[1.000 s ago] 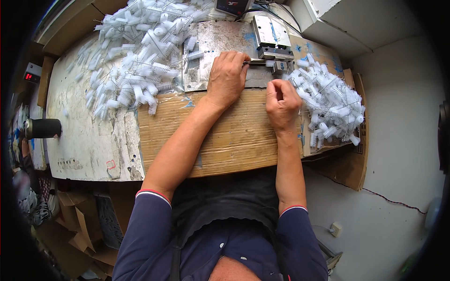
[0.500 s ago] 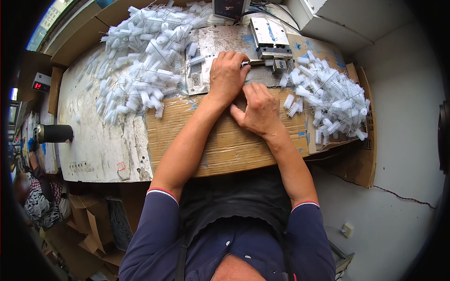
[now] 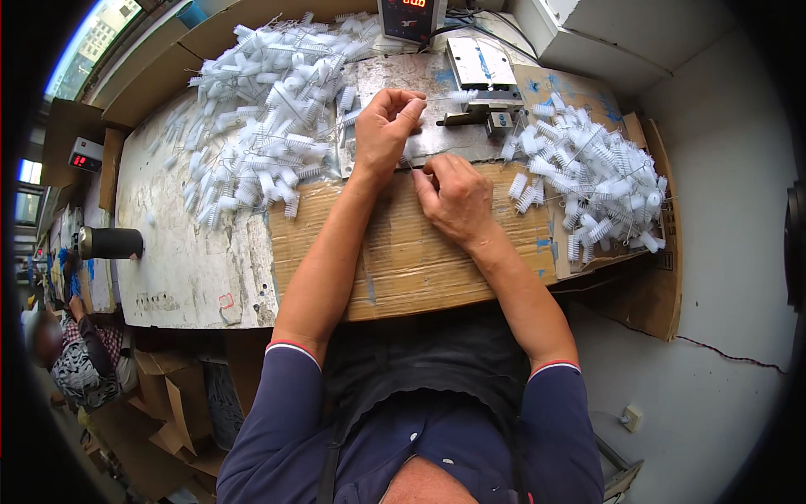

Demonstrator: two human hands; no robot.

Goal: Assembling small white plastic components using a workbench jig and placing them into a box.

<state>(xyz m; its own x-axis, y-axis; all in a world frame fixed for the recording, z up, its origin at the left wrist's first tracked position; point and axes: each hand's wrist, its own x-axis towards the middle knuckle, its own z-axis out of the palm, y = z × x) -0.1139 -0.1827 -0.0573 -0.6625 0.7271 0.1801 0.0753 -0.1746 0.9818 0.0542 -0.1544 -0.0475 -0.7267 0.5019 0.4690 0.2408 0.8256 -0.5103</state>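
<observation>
My left hand [image 3: 388, 133] is closed in a pinch over the metal plate. From its fingertips a thin wire runs right to a small white bristle brush [image 3: 461, 97], held up in front of the metal fixture [image 3: 481, 69]. Nearer to me, my right hand [image 3: 458, 195] has its fingers curled together above the cardboard's far edge. A whitish bit [image 3: 408, 152] shows just beyond its fingertips, but what the fingers hold cannot be made out. The fixture has a dark bar [image 3: 462, 119] and a small steel block [image 3: 499, 124] at its front.
A big heap of white brushes [image 3: 269, 118] lies at the back left, another heap [image 3: 592, 181] at the right. Cardboard [image 3: 386, 269] covers the table's front. A display box [image 3: 411, 18] with cables stands behind, a black cylinder [image 3: 113, 243] at far left. A co-worker [image 3: 84, 361] is beyond.
My left hand has drawn back a little left from the fixture's bar, with the brush now raised off it. My right hand has shifted slightly. The display box now shows lit red digits.
</observation>
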